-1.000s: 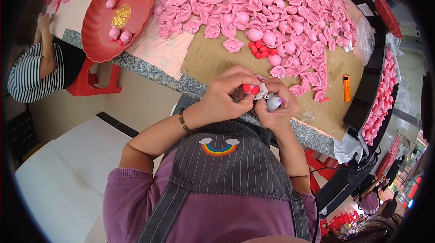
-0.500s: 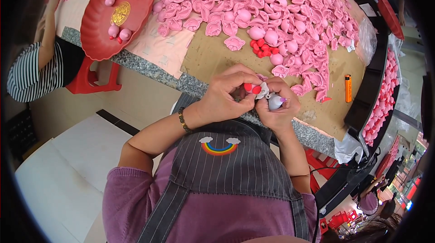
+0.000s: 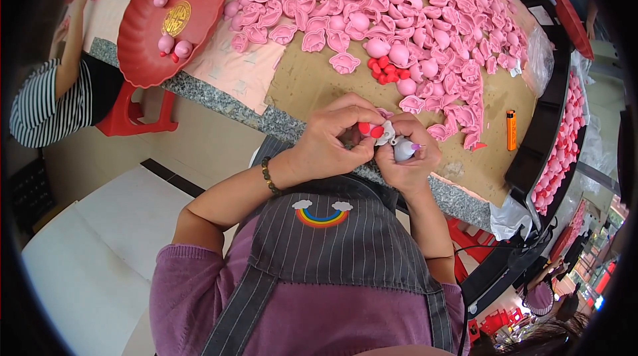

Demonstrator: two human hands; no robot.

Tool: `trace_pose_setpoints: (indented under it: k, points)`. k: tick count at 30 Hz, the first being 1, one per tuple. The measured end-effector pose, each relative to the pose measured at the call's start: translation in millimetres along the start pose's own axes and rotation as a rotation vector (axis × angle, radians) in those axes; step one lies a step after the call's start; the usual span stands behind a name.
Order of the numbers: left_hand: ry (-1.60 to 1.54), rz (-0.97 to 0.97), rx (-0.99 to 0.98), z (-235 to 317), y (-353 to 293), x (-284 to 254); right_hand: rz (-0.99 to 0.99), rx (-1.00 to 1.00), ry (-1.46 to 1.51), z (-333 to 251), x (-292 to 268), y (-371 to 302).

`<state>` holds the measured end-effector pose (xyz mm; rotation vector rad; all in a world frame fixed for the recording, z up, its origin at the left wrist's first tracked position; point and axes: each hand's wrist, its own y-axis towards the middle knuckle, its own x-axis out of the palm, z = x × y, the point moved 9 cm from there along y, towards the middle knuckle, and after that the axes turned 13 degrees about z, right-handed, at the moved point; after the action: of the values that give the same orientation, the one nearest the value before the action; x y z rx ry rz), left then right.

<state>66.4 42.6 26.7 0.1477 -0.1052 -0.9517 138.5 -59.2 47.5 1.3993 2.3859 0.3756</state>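
My left hand [image 3: 332, 138] is closed, thumb and fingers pinching a small piece with two glossy red rounded parts [image 3: 370, 130]. A pale grey part [image 3: 385, 134] with a ring-like end sits against the red, between both hands. A bit of pink shows behind it; the rest is hidden by my fingers. My right hand [image 3: 415, 150] is wrapped round a small whitish squeeze bottle [image 3: 404, 151] with a purple tip pointing right. Its thumb and forefinger also meet the grey part. Both hands are at the table's near edge.
Many pink moulded shells [image 3: 372, 10] cover the table's far side, beside a cluster of red pieces [image 3: 387, 72]. An orange lighter [image 3: 511, 130] lies right. At left is a red scalloped tray [image 3: 136, 37] with three pink balls; a person in stripes [image 3: 46, 107] sits beyond. Right, a black-edged tray [image 3: 522, 177].
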Motion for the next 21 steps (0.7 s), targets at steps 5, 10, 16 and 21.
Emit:
trace_pose_setpoints:
  k: [5, 10, 16, 21]
  points:
    - [0.001, 0.007, 0.009, 0.9, 0.2, -0.1, -0.002, -0.005, 0.010, -1.0, 0.1, 0.5]
    - [0.002, 0.003, 0.004, 0.1, -0.2, -0.7, 0.004, -0.018, -0.001, -1.0, -0.3, 0.2]
    - [0.007, 0.003, -0.002, 0.3, -0.2, -0.6, 0.011, -0.026, 0.008, -1.3, -0.4, 0.3]
    - [0.013, 0.010, 0.021, 2.3, 0.5, -1.0, 0.005, -0.014, 0.003, -0.4, -0.2, 0.1]
